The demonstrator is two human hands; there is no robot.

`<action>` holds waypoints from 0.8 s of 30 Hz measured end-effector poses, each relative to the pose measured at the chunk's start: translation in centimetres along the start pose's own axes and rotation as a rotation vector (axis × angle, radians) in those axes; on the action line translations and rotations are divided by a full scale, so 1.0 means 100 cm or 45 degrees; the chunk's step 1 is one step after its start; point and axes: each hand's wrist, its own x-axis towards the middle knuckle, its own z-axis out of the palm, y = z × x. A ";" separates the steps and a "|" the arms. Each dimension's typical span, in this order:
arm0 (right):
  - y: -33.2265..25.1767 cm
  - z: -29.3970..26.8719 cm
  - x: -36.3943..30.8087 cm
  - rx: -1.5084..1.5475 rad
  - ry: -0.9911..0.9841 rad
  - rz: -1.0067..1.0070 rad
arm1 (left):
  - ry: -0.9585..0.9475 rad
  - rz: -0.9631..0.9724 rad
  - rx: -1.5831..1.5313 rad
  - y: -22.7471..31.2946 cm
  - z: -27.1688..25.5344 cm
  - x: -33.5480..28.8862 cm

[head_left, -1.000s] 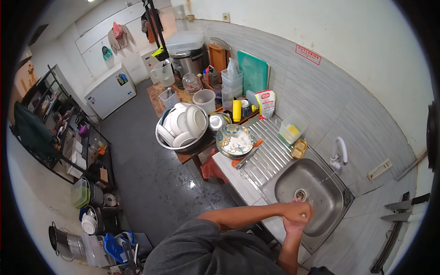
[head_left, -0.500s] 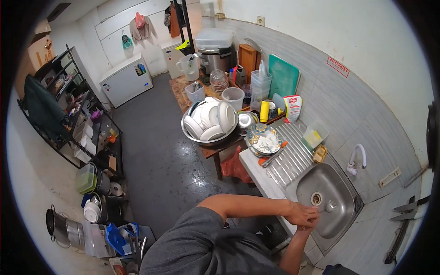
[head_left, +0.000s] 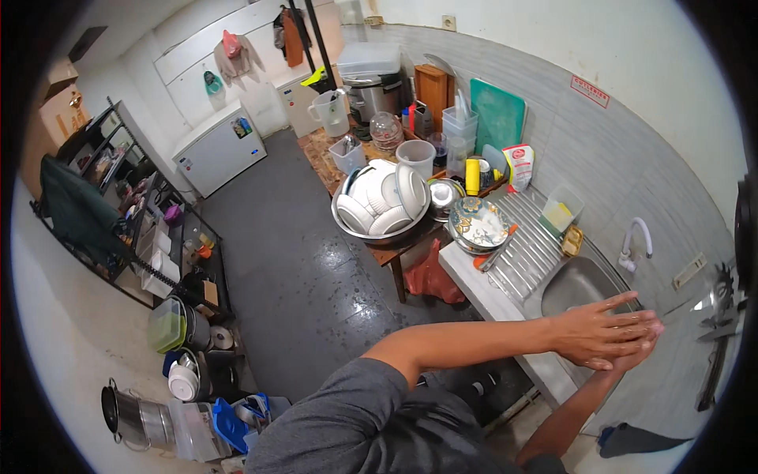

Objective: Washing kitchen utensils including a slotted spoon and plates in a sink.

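The right hand (head_left: 641, 347) is largely hidden beneath the left hand (head_left: 598, 333); only its fingertips and edge show. Both hands are pressed together, palm on palm, fingers extended, holding nothing, over the near edge of the steel sink (head_left: 575, 282), whose basin they partly cover. One white tap (head_left: 636, 239) stands at the sink's far edge. On the ribbed drainboard lies one patterned bowl (head_left: 477, 223). One large metal basin (head_left: 382, 207) of white dishes sits on a wooden table beyond. The floor is dark and wet; the wall is tiled grey.
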 end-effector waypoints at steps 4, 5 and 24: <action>0.084 -0.061 -0.023 -0.619 -0.200 -0.580 | -0.017 0.118 -0.369 0.004 0.042 0.016; 0.105 -0.069 -0.033 -0.780 -0.266 -0.700 | -0.078 0.077 -0.282 -0.003 0.061 0.005; 0.134 -0.099 0.029 -2.047 -0.360 -1.177 | -0.358 -0.262 -0.207 -0.016 0.110 -0.023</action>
